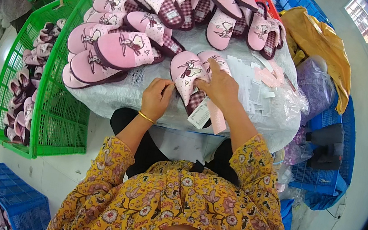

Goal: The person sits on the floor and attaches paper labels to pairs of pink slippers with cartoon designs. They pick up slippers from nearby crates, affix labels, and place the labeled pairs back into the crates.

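A pair of pink slippers [189, 73] with dark checked insoles and a printed cartoon figure lies on a plastic-wrapped work surface [136, 95], toes pointing away from me. My right hand [220, 86] grips the pair from above, its fingers over the right slipper and the thumb between the two. At the heel end hang a white tag [200, 113] and a pink tag [216, 118]. Just left of the pair, my left hand [157, 97] is closed in a pinch close to the left slipper's edge; whatever it pinches is too small to make out.
More pink slippers [124, 50] are heaped along the left and far side. Loose white paper tags [256, 92] and pink tags [267, 75] lie to the right. A green crate [41, 107] of slippers stands at left, a blue crate [301, 179] at right, with a yellow cloth [322, 45] above it.
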`<action>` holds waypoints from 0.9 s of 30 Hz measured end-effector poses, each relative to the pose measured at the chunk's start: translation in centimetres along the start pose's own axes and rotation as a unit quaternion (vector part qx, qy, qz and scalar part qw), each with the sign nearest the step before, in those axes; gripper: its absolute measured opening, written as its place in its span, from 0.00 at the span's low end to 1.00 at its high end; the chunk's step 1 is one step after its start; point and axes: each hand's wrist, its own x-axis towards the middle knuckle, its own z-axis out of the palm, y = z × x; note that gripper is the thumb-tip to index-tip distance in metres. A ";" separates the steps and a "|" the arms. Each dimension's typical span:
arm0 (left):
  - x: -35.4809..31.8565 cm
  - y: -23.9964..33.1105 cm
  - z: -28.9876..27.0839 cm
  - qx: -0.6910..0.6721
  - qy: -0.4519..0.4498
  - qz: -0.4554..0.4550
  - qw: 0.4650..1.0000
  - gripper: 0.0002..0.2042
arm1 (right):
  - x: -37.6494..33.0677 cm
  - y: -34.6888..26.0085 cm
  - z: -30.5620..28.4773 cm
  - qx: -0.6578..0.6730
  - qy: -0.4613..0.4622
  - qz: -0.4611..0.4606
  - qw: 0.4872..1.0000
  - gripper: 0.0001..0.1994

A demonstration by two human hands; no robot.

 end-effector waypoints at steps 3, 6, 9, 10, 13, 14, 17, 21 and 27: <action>0.5 0.4 -0.1 0.004 -0.009 -0.030 1.000 0.05 | 0.9 1.0 2.2 -0.034 0.033 -0.019 0.999 0.29; 0.8 -0.5 0.9 0.012 0.018 0.019 1.000 0.04 | 1.1 2.7 2.8 -0.016 0.079 -0.029 0.996 0.21; 1.4 -0.7 0.5 0.008 0.018 0.014 1.000 0.04 | 0.4 3.6 0.7 0.054 0.110 -0.069 0.990 0.18; 1.2 -0.6 0.1 0.024 0.003 -0.016 1.000 0.04 | 0.2 3.6 -0.5 0.105 0.092 -0.065 0.988 0.18; 1.8 -0.2 0.0 0.023 -0.031 -0.057 0.998 0.03 | 0.0 3.8 -5.2 0.236 0.028 -0.013 0.971 0.19; 1.5 -0.1 -0.3 0.024 -0.042 -0.074 0.996 0.03 | 0.7 3.6 -6.9 0.275 -0.004 0.017 0.961 0.20; 1.0 -0.3 -0.3 0.036 -0.043 -0.058 0.997 0.03 | 7.8 6.3 -10.2 0.253 0.120 -0.082 0.956 0.21; 1.6 0.0 -0.5 0.010 -0.078 -0.069 0.994 0.04 | 27.0 8.4 -21.7 0.210 0.122 -0.149 0.959 0.13; 1.8 0.4 -1.2 0.000 -0.136 -0.136 0.981 0.06 | 47.7 13.8 -20.3 0.126 0.428 -0.118 0.887 0.19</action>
